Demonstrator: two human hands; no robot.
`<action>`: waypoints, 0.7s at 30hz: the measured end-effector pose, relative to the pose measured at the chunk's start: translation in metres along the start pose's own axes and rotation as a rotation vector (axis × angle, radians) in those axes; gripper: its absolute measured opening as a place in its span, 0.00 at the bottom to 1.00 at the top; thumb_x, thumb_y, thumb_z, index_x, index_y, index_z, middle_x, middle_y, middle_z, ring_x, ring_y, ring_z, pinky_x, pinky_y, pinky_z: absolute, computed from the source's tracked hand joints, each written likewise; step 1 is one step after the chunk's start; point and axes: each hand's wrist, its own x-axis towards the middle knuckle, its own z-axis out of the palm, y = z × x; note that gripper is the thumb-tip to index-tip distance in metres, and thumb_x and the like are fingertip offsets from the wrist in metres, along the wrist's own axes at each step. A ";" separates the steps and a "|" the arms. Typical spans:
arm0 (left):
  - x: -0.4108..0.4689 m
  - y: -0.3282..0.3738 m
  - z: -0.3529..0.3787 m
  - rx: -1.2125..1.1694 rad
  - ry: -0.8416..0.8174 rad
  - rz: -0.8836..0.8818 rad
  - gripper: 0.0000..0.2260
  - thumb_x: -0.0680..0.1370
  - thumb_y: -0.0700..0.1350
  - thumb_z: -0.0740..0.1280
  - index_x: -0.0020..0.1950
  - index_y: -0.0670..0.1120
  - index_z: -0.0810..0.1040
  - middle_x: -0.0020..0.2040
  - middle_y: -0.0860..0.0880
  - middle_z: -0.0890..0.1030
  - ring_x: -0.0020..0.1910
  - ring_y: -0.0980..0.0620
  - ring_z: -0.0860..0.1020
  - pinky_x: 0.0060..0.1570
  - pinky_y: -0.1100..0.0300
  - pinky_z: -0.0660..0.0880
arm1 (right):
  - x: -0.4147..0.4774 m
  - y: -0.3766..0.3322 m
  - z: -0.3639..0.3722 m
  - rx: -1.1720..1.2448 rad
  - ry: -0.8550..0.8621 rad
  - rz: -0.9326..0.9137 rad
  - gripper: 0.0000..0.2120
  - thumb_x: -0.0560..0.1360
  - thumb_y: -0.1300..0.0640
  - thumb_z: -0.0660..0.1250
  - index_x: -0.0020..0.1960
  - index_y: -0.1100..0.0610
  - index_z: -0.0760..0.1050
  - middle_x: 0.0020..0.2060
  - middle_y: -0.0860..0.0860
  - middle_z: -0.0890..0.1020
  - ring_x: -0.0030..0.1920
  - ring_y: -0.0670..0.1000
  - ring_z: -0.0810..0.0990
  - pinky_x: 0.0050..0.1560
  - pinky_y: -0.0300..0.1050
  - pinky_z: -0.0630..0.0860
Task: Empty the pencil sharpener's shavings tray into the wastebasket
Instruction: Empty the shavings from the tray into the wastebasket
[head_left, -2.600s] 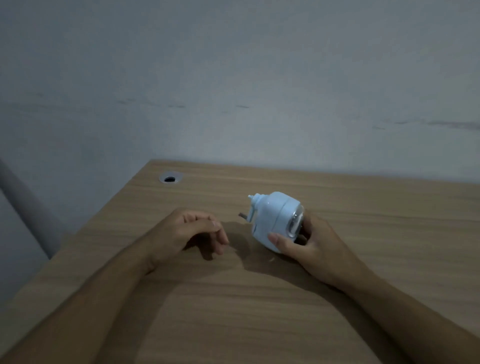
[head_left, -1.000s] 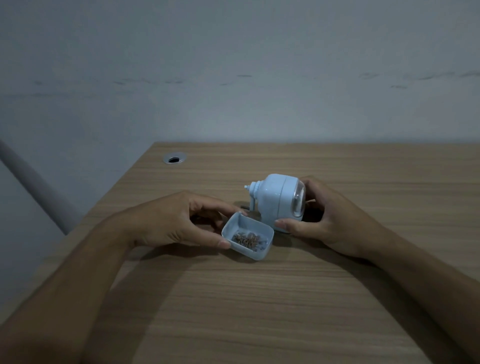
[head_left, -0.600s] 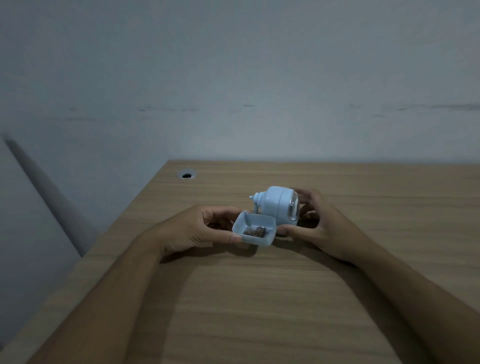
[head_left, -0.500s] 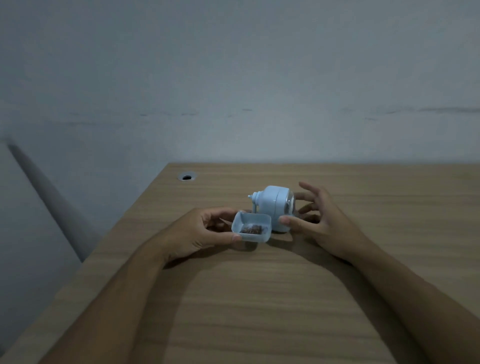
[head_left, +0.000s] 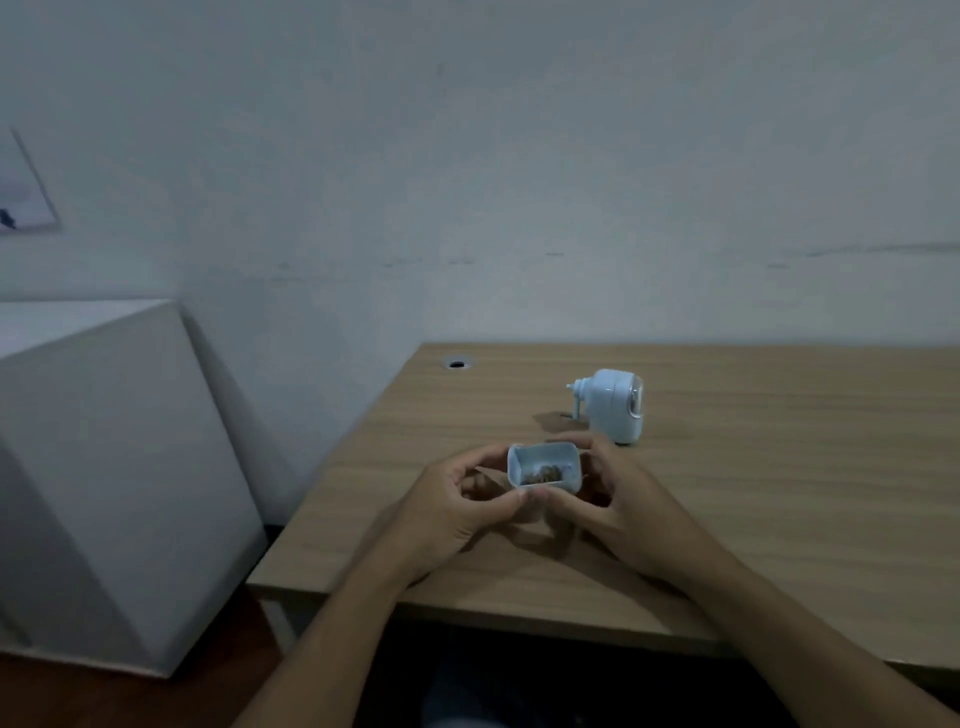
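Observation:
The small pale blue shavings tray (head_left: 544, 466) is lifted above the wooden desk (head_left: 753, 493), its open side facing me, with brown shavings lying in its lower part. My left hand (head_left: 457, 506) pinches its left and lower edge. My right hand (head_left: 618, 493) grips its right side and bottom. The light blue crank pencil sharpener (head_left: 613, 405) stands alone on the desk behind the tray, untouched. No wastebasket is in view.
A large white box-like block (head_left: 104, 467) stands on the floor left of the desk. A round cable hole (head_left: 457, 363) sits in the desk's far left corner. A grey wall rises behind. The desk's near edge runs below my forearms.
My right hand let go of the sharpener and joined my left on the tray. The tray came toward me and tilted up. The view pulled back and turned left.

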 end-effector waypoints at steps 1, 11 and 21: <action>-0.008 0.002 -0.002 0.009 0.007 0.002 0.23 0.78 0.50 0.82 0.73 0.59 0.84 0.58 0.43 0.93 0.58 0.36 0.91 0.66 0.32 0.84 | -0.001 -0.005 0.006 0.039 -0.009 -0.001 0.28 0.75 0.36 0.78 0.71 0.43 0.77 0.56 0.47 0.91 0.48 0.53 0.91 0.52 0.60 0.89; -0.110 0.004 -0.061 -0.059 0.169 0.008 0.26 0.74 0.49 0.83 0.72 0.53 0.84 0.62 0.43 0.91 0.63 0.41 0.90 0.61 0.50 0.88 | -0.016 -0.063 0.081 0.059 -0.108 -0.064 0.29 0.75 0.35 0.78 0.73 0.42 0.80 0.55 0.49 0.91 0.47 0.49 0.90 0.48 0.52 0.87; -0.236 -0.037 -0.165 -0.024 0.386 -0.040 0.20 0.79 0.38 0.78 0.71 0.46 0.86 0.60 0.45 0.93 0.56 0.55 0.90 0.59 0.66 0.85 | -0.023 -0.129 0.215 -0.030 -0.364 -0.221 0.37 0.81 0.38 0.75 0.86 0.47 0.69 0.73 0.47 0.84 0.68 0.44 0.84 0.69 0.39 0.78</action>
